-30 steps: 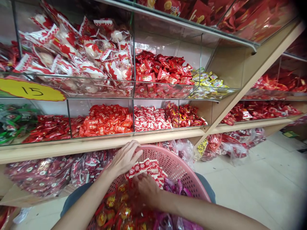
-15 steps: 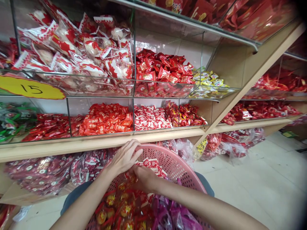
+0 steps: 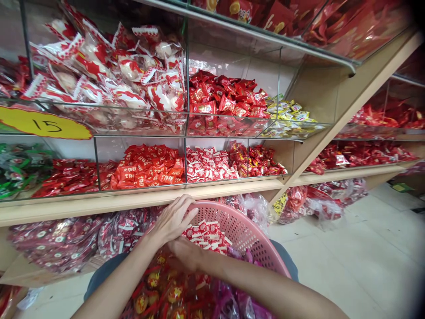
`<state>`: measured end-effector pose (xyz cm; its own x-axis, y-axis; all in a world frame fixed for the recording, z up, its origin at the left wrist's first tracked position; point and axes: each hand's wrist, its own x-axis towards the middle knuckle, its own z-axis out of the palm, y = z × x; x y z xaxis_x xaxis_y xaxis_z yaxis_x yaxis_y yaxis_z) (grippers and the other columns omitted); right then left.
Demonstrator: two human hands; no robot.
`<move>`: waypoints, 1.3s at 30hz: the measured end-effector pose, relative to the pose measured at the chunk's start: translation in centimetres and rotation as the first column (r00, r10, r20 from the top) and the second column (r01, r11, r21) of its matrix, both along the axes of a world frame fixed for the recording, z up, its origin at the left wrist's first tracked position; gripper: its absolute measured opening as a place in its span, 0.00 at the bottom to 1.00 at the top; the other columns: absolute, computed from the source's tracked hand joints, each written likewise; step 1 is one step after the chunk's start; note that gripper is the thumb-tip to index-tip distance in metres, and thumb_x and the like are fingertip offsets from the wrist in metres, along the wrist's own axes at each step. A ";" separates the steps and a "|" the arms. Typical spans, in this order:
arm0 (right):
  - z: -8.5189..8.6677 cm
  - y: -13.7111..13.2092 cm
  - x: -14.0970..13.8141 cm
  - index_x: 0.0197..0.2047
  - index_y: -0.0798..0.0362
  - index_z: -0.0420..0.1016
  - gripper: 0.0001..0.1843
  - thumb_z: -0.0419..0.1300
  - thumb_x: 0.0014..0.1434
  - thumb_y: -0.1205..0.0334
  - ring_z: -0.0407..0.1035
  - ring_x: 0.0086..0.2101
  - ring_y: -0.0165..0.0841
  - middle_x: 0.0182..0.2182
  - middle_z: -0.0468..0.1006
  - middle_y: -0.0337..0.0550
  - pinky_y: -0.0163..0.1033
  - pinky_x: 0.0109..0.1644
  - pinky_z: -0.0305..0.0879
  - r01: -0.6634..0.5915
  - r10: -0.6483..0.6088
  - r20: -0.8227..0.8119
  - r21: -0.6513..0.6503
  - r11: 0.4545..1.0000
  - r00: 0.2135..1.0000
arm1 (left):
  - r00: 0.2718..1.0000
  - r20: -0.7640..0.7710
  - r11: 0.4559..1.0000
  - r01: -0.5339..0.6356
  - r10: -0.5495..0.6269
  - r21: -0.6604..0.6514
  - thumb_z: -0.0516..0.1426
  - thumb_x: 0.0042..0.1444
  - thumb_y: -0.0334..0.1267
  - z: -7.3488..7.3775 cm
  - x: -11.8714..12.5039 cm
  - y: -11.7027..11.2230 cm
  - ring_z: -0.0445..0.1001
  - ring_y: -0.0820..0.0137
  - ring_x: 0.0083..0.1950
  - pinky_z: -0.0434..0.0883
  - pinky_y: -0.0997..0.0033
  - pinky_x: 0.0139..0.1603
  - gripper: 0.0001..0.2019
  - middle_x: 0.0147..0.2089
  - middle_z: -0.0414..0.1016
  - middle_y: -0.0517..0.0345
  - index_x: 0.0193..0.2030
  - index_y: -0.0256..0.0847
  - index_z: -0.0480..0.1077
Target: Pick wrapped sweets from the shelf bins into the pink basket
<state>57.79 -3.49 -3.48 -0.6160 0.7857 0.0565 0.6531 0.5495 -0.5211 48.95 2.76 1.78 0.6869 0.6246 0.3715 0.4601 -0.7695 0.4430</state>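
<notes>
A pink perforated plastic basket [image 3: 262,241] sits between my knees, against the lower shelf. My left hand [image 3: 174,219] is closed over its far left rim, the fingers close to the wooden shelf edge. Down inside the basket is my right hand [image 3: 184,253], below the left one; its fingers are hidden among the sweets and the hand is slightly blurred. Near it lie small red-and-white wrapped sweets [image 3: 209,235]. Round gold sweets in clear and red wrappers [image 3: 174,292] fill the near left part, with purple-wrapped ones [image 3: 235,299] at the near right.
Glass-fronted bins above the wooden shelf edge [image 3: 232,184] hold orange-red packets [image 3: 149,166], red-and-white sweets [image 3: 210,164] and large clear-wrapped ones [image 3: 129,71]. A yellow price tag [image 3: 46,124] reads 15. Bagged sweets [image 3: 59,241] sit underneath. Pale floor tiles [image 3: 348,261] stretch right.
My right hand has moved left and slightly nearer in the basket, leaving more of the red-and-white sweets visible. My left hand stays on the rim.
</notes>
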 end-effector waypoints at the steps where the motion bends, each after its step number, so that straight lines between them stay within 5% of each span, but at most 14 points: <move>1: 0.7 -0.3 0.5 0.53 0.61 0.65 0.24 0.58 0.51 0.69 0.68 0.47 0.39 0.49 0.73 0.55 0.40 0.47 0.67 -0.001 0.001 0.004 0.003 1.000 1.000 | 1.000 -0.006 1.000 0.001 -0.001 -0.002 0.45 0.64 0.43 0.0 0.0 0.0 0.68 0.63 0.49 0.66 0.62 0.52 0.11 0.47 0.69 0.54 0.46 0.43 0.64; 4: 3.7 -1.3 2.5 0.51 0.59 0.68 0.20 0.57 0.54 0.68 0.69 0.44 0.37 0.48 0.74 0.53 0.39 0.45 0.66 -0.026 0.028 0.080 -0.024 0.999 0.996 | 1.000 -0.016 1.000 -0.003 0.003 -0.014 0.45 0.65 0.43 0.1 -0.1 0.0 0.68 0.63 0.48 0.66 0.62 0.51 0.11 0.46 0.69 0.55 0.46 0.44 0.64; 9: 10.2 -0.8 7.8 0.31 0.56 0.76 0.07 0.56 0.55 0.69 0.69 0.29 0.29 0.27 0.77 0.40 0.32 0.32 0.62 -0.056 0.079 0.162 -0.143 0.988 0.984 | 1.000 -0.001 1.000 0.003 -0.003 -0.019 0.44 0.65 0.43 0.1 -0.1 0.0 0.68 0.64 0.46 0.66 0.63 0.48 0.12 0.44 0.69 0.55 0.45 0.44 0.64; 13: 14.7 3.5 12.2 0.30 0.58 0.76 0.07 0.55 0.54 0.72 0.66 0.26 0.26 0.25 0.75 0.38 0.31 0.31 0.60 0.143 -0.143 -0.008 -0.016 0.990 0.990 | 1.000 0.017 1.000 -0.001 0.001 -0.023 0.44 0.65 0.44 0.0 0.0 0.1 0.68 0.64 0.45 0.66 0.63 0.49 0.12 0.44 0.69 0.55 0.44 0.44 0.65; 15: 15.8 6.4 13.7 0.30 0.58 0.76 0.06 0.57 0.53 0.71 0.67 0.28 0.27 0.27 0.76 0.40 0.32 0.34 0.60 0.345 -0.334 -0.096 0.145 0.927 0.938 | 1.000 0.020 1.000 -0.009 0.009 -0.022 0.44 0.65 0.44 0.0 0.0 0.1 0.69 0.64 0.46 0.66 0.63 0.50 0.12 0.44 0.70 0.55 0.44 0.44 0.65; 18: 15.5 10.2 14.6 0.30 0.57 0.76 0.03 0.62 0.50 0.69 0.67 0.28 0.28 0.26 0.76 0.40 0.32 0.34 0.60 0.531 -0.498 -0.199 0.183 0.827 0.844 | 1.000 0.020 0.999 -0.019 0.019 -0.029 0.44 0.65 0.44 0.1 0.0 0.1 0.69 0.64 0.46 0.67 0.64 0.49 0.12 0.44 0.70 0.56 0.44 0.45 0.65; 22: 13.6 12.9 13.9 0.28 0.57 0.78 0.04 0.65 0.44 0.68 0.67 0.27 0.29 0.23 0.76 0.38 0.32 0.32 0.60 0.571 -0.531 -0.274 0.091 0.816 0.802 | 1.000 0.023 0.999 -0.016 0.017 -0.039 0.45 0.65 0.44 0.3 -0.1 -0.1 0.70 0.65 0.47 0.68 0.65 0.48 0.12 0.45 0.70 0.57 0.44 0.45 0.66; 30: 14.1 11.5 14.2 0.28 0.58 0.76 0.12 0.55 0.55 0.61 0.66 0.27 0.29 0.23 0.74 0.39 0.34 0.34 0.60 0.727 -0.591 -0.530 0.073 0.682 0.608 | 1.000 0.003 0.998 -0.006 0.007 -0.061 0.44 0.65 0.43 0.4 -0.2 -0.1 0.69 0.65 0.48 0.67 0.64 0.49 0.11 0.46 0.69 0.56 0.45 0.45 0.64; 35: 14.2 6.8 13.2 0.29 0.56 0.74 0.14 0.64 0.46 0.53 0.64 0.24 0.27 0.22 0.72 0.36 0.33 0.30 0.60 0.547 -0.552 -0.788 -0.345 0.763 0.273 | 1.000 -0.005 0.999 -0.016 0.016 -0.049 0.44 0.66 0.43 0.2 0.0 0.0 0.68 0.64 0.48 0.66 0.63 0.51 0.11 0.46 0.69 0.56 0.46 0.45 0.63; 39: 12.5 2.6 11.9 0.29 0.55 0.74 0.14 0.67 0.45 0.53 0.65 0.24 0.26 0.21 0.73 0.35 0.33 0.30 0.60 0.382 -0.569 -0.764 -0.449 0.808 0.305 | 1.000 -0.014 0.999 -0.025 0.024 -0.034 0.43 0.66 0.43 0.1 0.2 0.0 0.68 0.65 0.47 0.65 0.63 0.51 0.11 0.45 0.69 0.56 0.45 0.44 0.64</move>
<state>69.74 -0.89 8.98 0.1614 0.9764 0.1438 -0.0452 0.1528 -0.9872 49.12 2.79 1.92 0.6762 0.6535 0.3402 0.4847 -0.7424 0.4625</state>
